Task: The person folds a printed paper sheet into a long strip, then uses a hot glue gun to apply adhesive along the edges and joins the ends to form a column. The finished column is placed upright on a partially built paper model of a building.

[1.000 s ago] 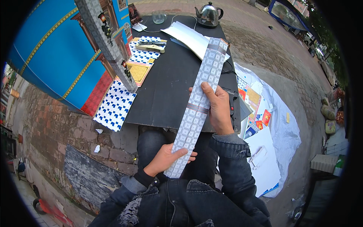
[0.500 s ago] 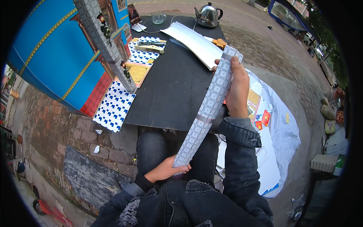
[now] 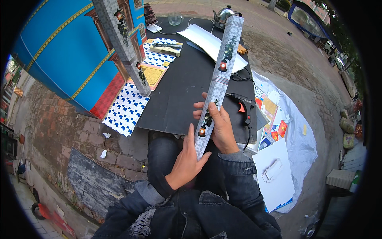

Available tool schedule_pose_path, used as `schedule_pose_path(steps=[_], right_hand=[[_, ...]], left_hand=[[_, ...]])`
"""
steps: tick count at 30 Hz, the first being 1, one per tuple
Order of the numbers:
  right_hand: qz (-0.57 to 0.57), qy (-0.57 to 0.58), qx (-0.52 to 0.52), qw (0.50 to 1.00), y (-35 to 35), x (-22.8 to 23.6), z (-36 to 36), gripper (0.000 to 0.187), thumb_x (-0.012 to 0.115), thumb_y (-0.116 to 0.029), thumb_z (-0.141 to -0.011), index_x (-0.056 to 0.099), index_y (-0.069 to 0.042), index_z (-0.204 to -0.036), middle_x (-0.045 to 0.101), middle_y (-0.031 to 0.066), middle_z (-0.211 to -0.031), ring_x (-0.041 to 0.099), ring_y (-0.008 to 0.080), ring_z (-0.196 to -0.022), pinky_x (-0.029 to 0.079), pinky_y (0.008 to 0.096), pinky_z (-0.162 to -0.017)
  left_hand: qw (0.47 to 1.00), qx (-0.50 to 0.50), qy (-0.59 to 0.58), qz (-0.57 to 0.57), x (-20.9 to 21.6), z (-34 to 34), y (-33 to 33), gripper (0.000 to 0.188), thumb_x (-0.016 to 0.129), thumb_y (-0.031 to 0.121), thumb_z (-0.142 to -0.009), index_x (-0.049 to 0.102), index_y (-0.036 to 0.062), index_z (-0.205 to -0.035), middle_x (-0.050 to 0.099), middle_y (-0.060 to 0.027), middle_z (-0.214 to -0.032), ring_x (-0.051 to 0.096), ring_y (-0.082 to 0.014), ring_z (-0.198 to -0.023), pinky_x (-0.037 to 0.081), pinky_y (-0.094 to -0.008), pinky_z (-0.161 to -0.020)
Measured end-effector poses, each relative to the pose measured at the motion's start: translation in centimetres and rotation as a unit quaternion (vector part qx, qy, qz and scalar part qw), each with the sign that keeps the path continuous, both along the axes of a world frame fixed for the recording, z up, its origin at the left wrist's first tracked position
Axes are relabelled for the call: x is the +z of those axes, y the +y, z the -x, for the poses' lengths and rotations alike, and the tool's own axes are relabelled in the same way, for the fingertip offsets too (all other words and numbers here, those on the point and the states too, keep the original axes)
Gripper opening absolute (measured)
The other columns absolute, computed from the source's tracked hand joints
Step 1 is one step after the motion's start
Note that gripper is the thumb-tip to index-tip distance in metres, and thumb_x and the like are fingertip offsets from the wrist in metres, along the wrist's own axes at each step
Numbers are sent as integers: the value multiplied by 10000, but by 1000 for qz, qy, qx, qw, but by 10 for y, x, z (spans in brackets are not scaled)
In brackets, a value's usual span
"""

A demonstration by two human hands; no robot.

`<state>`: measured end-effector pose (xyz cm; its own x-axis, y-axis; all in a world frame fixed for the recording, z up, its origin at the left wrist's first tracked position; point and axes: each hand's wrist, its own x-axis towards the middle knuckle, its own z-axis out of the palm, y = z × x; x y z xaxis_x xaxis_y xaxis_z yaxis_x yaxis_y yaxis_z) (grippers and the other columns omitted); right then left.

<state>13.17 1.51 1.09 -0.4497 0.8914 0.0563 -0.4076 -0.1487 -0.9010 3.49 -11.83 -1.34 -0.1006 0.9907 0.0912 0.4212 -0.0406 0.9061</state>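
A long square paper column (image 3: pixel 219 81), printed with grey stone and with lanterns and green vines, slants up and away over the table edge. My right hand (image 3: pixel 223 129) grips its lower half, thumb on the printed face and fingers behind it. At the near end, my left hand (image 3: pixel 186 165) holds the column between its thumb and straight fingers. Just right of my right hand, a black glue gun (image 3: pixel 246 105) with a red trigger lies on the table. To the left, a similar grey column (image 3: pixel 126 47) stands upright on a blue-and-white checked base (image 3: pixel 127 109) before a blue paper house (image 3: pixel 63 59).
The black table (image 3: pixel 171 91) carries curved white sheets (image 3: pixel 199 36), a steel kettle (image 3: pixel 227 16), a glass cup (image 3: pixel 175 18) and a pale-handled tool (image 3: pixel 165 49). Right of it, paper scraps and white sheets (image 3: pixel 274 175) lie on a whitish plastic sheet (image 3: pixel 304 139).
The paper column has turned to show its lantern-and-vine face and shifted farther away. My right hand has slid from the far end to the lower half. The glue gun has come into view.
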Motion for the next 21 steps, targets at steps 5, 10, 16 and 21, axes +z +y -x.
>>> schedule_pose_path(steps=[5, 10, 16, 21], right_hand=[[14, 7, 13, 1000, 0, -10, 2, 666, 511, -538, -1081, 490, 42, -1407, 686, 70, -1043, 665, 122, -857, 570, 294, -781], [22, 14, 11, 1000, -1, -13, 4, 661, 518, -566, -1069, 514, 31, -1351, 653, 52, -978, 634, 115, -801, 552, 291, -730], [14, -9, 7, 1000, -2, -1, 8, 624, 539, -534, -1073, 522, 29, -1342, 653, 56, -965, 639, 121, -803, 559, 295, -735], [-71, 15, -149, 986, 9, 39, -16, 534, 577, -439, -1073, 553, 25, -1338, 692, 74, -1039, 648, 114, -862, 552, 278, -789]], left_hand=[[998, -22, -44, -37, -12, -4, 0, 1003, 769, 123, -923, 79, -79, -1622, 313, -338, -1602, 384, -454, -1486, 364, -456, -1191], [997, -18, -67, -29, -17, -4, -2, 983, 776, 99, -912, 115, -72, -1619, 341, -325, -1598, 407, -430, -1482, 372, -445, -1186], [997, 2, -65, -40, -20, -5, -3, 946, 778, 89, -906, 169, -46, -1617, 382, -300, -1583, 443, -419, -1459, 393, -438, -1169], [998, 0, -32, -49, -19, 29, -12, 662, 732, 96, -927, 457, 50, -1529, 592, -212, -1438, 584, -412, -1313, 488, -426, -1070]])
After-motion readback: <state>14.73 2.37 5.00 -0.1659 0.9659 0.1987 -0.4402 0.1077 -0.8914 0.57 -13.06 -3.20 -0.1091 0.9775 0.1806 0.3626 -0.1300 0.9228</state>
